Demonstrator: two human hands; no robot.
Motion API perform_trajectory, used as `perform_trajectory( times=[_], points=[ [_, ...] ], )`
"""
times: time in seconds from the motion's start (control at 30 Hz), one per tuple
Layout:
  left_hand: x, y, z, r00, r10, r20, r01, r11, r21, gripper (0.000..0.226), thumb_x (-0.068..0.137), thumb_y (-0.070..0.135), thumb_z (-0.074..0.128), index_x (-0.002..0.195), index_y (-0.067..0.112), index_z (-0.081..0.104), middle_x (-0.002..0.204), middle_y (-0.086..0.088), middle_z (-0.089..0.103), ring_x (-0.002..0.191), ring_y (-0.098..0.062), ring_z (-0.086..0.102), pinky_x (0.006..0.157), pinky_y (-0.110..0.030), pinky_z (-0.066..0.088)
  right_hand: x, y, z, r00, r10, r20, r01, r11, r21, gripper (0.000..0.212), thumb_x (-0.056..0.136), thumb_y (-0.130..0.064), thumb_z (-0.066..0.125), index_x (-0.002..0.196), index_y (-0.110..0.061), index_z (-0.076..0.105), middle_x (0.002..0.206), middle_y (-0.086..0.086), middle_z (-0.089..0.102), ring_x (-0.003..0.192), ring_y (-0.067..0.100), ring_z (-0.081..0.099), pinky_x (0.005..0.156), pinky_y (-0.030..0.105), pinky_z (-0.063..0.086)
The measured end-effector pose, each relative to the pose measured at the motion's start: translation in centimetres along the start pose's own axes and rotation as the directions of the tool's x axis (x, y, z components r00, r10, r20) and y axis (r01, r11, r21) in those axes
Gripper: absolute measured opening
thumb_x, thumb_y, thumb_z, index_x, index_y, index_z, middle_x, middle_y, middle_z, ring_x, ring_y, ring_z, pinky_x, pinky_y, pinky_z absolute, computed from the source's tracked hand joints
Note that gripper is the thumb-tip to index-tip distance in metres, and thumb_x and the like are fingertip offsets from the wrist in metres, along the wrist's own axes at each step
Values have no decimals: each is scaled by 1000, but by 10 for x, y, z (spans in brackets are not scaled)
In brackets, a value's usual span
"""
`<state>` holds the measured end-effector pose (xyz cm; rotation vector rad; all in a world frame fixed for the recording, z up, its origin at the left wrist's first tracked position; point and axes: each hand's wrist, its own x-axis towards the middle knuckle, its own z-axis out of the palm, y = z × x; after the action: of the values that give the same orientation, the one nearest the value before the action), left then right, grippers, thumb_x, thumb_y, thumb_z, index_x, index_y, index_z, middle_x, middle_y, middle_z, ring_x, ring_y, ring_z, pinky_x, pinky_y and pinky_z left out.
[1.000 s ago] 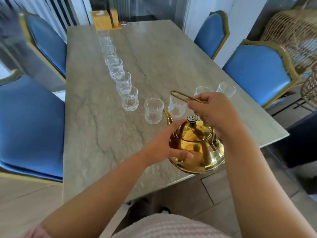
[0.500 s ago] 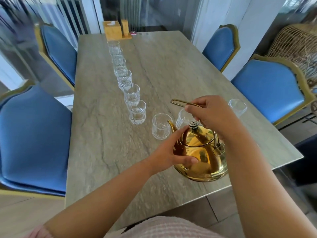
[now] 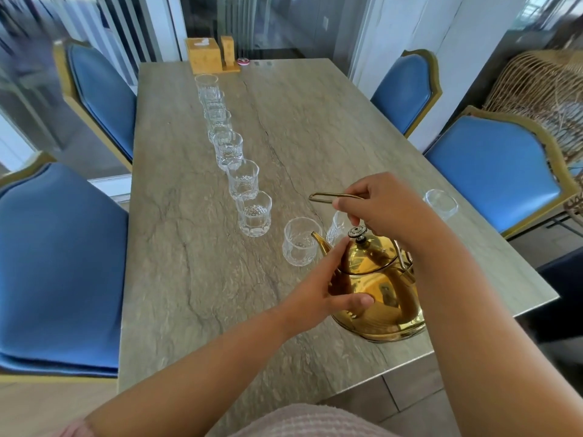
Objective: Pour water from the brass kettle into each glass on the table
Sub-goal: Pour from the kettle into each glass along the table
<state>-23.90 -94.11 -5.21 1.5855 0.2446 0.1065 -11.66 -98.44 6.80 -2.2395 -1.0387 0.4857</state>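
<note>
Right hand (image 3: 389, 212): clenched round the kettle's thin handle (image 3: 328, 196), frame centre.
Left hand (image 3: 321, 288): fingers spread, pressed against the brass kettle (image 3: 383, 298) side.
Nearest glass (image 3: 301, 241): just beside the spout.

I see bare table (image 3: 176, 247) left of the glass row (image 3: 235, 159) and open stone to its right — the nearest glass (image 3: 301, 242) stands just beside the brass kettle (image 3: 381, 298) spout, crowding that side.
</note>
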Motion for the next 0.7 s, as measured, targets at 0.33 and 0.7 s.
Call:
perform_trajectory(
  times=[0.33,0.7],
  points=[
    [-2,3,-1,1000,12,2,-12,1000,-21,75,83,5,66,122,50,20,122,37,35,105,34,36,81,6,32,5,-4,2,1000,5,22,-4,1000,-21,28,85,-28,63,83,-2,73,77,24,69,47,13,44,54,28,40],
    [0,0,-2,1000,-28,3,28,999,-38,89,82,18,70,147,31,11,135,32,29,113,34,28,93,5,27,4,-10,0,999,-6,37,7,999,-42,28,85,-29,63,82,-3,73,80,25,69,48,13,43,55,29,41]
  ],
)
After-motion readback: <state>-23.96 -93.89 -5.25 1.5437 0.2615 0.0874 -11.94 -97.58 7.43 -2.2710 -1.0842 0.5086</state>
